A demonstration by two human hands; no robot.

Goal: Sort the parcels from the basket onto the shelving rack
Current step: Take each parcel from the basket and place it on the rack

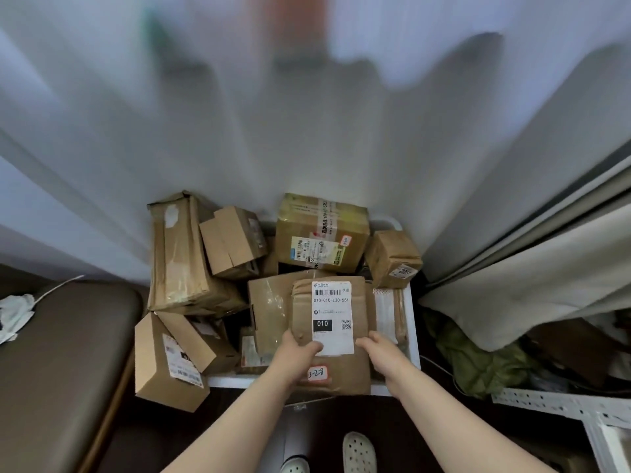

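The left grip (300,346) and right grip (379,349) both grasp a flat parcel (304,302), one on each side edge near its near end. The left thumb lies on top, by the corner of its white label (333,312). A pink sticker (317,373) marked 3-28 shows between the wrists. The parcel sits over the near right part of the white basket (414,322), on top of other cartons.

A tall carton (177,254) leans at the basket's left. A taped box (321,233) stands at the back, and a small cube box (392,259) is just to its right. Another carton (167,363) hangs over the near left corner. A pale curtain (307,131) hangs behind. White perforated rack (563,404) bars lie at the lower right.
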